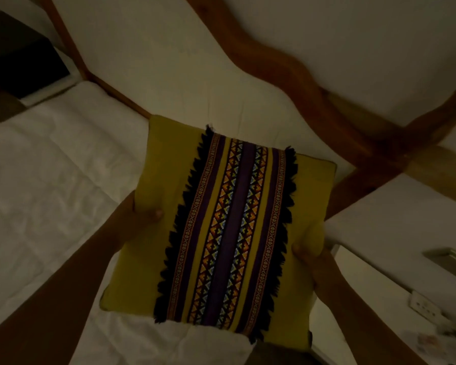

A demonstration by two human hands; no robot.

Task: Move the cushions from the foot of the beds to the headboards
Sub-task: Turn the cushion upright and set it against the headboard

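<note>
A mustard-yellow cushion with a purple and orange woven band and black fringe fills the middle of the view. I hold it flat above the white bed. My left hand grips its left edge, thumb on top. Its right edge is gripped by my right hand, thumb pressing the fabric. A white pillow lies beyond the cushion, against the wooden headboard. The room is dim.
White quilted bedding spreads to the left. A dark bedside unit stands at the far left. On the right are a wall socket and a pale ledge with small items.
</note>
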